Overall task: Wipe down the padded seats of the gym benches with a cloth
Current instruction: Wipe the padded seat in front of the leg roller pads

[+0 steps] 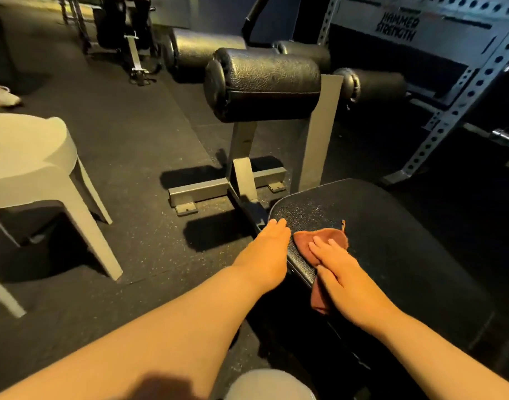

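Mid-wipe, the right hand [338, 268] pressed the cloth [324, 241] flat-fingered onto the padded seat [392, 241]; the left hand [266, 252] rested flat at its edge; the far side probably came next.

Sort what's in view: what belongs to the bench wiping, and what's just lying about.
Belongs to the job:
brown cloth
padded seat
right hand, pressing the cloth
left hand, on the seat's edge

Lying about:
white plastic stool
roller pads
perforated rack

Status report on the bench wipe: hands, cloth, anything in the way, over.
Right hand presses brown cloth flat on bench seat, fingers straight. Left hand rests on seat's left edge, right beside cloth, possibly in its path.
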Action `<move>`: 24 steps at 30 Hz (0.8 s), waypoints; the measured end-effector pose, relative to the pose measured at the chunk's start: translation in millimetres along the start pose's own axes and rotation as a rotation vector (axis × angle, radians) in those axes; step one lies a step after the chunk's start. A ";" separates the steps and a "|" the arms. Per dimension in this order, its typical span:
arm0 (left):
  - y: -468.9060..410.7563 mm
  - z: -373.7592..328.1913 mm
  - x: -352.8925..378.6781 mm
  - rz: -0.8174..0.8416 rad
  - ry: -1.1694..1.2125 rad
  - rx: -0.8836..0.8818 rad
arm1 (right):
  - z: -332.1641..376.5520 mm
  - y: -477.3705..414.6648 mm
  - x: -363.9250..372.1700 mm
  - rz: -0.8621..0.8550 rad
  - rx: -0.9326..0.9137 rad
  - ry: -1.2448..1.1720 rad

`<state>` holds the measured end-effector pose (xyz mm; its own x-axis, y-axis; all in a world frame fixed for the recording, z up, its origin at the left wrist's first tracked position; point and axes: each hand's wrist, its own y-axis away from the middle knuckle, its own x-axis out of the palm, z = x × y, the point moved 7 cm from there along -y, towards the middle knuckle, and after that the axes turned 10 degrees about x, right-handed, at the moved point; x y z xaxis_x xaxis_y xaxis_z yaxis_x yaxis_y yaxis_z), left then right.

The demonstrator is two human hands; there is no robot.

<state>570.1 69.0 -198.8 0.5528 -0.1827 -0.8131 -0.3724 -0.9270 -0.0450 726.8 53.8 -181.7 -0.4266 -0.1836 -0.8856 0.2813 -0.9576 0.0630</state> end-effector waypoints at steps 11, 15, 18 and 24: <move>3.8 2.7 4.3 -0.323 0.260 -0.129 | 25.4 -4.3 7.3 -0.007 0.006 0.008; 8.7 11.6 22.1 -0.560 0.501 -0.183 | 2.3 37.0 -1.6 0.032 -0.005 0.009; 4.4 21.2 26.3 -0.658 0.632 -0.215 | 9.0 22.3 -2.0 0.025 -0.015 -0.043; 7.8 24.9 29.6 -0.749 0.838 -0.296 | 34.3 -65.9 16.0 0.021 -0.026 0.034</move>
<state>564.9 64.5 -237.6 0.9220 0.3872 0.0038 0.3846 -0.9147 -0.1242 672.0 106.3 -184.3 -0.3907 -0.1954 -0.8995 0.3120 -0.9475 0.0703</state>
